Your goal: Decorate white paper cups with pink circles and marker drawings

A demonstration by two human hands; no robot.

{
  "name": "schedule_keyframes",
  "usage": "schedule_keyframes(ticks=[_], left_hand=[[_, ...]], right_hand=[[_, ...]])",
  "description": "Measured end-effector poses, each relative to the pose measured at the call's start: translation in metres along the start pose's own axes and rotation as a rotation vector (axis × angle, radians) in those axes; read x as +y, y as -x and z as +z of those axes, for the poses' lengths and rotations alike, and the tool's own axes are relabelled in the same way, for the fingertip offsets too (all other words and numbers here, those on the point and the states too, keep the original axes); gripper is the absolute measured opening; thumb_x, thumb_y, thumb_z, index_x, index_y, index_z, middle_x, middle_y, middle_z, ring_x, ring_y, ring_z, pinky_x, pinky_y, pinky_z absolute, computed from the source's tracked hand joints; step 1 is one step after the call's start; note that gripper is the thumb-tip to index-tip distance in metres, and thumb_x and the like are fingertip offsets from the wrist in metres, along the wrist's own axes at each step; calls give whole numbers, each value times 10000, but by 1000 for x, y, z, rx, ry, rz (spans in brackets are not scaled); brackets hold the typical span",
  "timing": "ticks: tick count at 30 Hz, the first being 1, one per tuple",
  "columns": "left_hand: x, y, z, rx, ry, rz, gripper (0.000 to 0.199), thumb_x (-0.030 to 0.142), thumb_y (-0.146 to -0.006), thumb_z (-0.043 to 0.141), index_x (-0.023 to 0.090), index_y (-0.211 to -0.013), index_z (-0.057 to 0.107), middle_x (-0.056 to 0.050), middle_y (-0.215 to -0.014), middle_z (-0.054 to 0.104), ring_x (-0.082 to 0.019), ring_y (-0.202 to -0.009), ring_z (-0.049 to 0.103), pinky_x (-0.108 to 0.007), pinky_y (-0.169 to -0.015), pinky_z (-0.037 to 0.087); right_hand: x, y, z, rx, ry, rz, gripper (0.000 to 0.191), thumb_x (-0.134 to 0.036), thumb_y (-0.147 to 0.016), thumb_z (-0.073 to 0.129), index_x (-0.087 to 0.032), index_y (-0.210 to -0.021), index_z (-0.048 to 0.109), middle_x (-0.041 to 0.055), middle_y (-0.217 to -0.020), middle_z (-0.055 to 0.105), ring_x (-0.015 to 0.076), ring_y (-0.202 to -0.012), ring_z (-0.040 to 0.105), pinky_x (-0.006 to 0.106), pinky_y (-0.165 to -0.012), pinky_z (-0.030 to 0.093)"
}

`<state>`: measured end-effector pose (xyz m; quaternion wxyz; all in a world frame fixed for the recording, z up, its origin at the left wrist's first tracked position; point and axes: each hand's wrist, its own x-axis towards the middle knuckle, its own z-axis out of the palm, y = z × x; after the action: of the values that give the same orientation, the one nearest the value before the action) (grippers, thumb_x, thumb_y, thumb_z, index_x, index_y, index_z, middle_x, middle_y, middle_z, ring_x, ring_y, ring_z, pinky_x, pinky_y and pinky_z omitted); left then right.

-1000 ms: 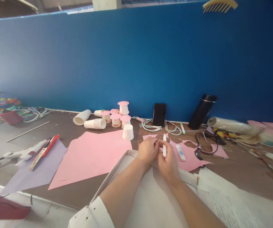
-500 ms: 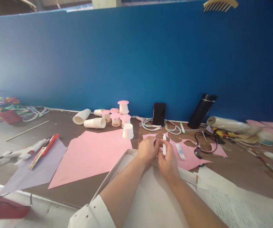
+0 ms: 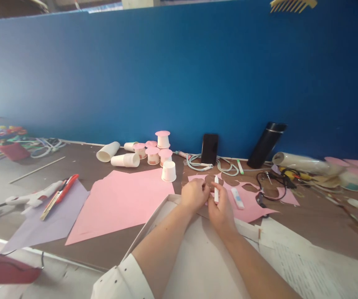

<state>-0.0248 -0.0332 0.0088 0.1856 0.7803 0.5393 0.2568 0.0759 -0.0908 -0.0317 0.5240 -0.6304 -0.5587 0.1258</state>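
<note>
Both my hands meet in front of me above the near edge of the cut pink paper (image 3: 250, 209). My right hand (image 3: 221, 211) is closed around a slim white tube (image 3: 216, 190) that stands upright with its narrow tip up. My left hand (image 3: 194, 194) is closed beside it, fingers curled and touching or nearly touching the right fingertips. Whatever the left fingers pinch is hidden. Just right of my hands a white piece with blue print (image 3: 237, 199) lies on the pink paper. Under my forearms is a shallow white box tray (image 3: 154, 226).
Paper cups topped with pink discs (image 3: 152, 155) stand behind a bare white cup (image 3: 169, 171). Left lie a pink sheet (image 3: 119, 203), a red cutter (image 3: 59, 195) and a glue gun (image 3: 35, 197). A phone (image 3: 209, 149) and black flask (image 3: 266, 145) lean on the blue partition (image 3: 179, 74).
The view has shifted very slightly. My hands keep the same pose, and the white tube stays in my right hand.
</note>
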Motion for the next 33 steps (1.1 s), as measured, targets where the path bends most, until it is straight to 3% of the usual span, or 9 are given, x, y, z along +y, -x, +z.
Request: schedule_keyframes(ticks=[33], left_hand=[[-4,-1,2,-73,-52,-36,275,316,-884,423,198,-826,665,-68,-881,722,-201,-782,657,-272,-663,449]], right_hand=[[4,-2,3,-32,-8,56,420,-292,-839,474,-225,-1253,508,104,-1293,581,259,-1156,560,426,-860,519]])
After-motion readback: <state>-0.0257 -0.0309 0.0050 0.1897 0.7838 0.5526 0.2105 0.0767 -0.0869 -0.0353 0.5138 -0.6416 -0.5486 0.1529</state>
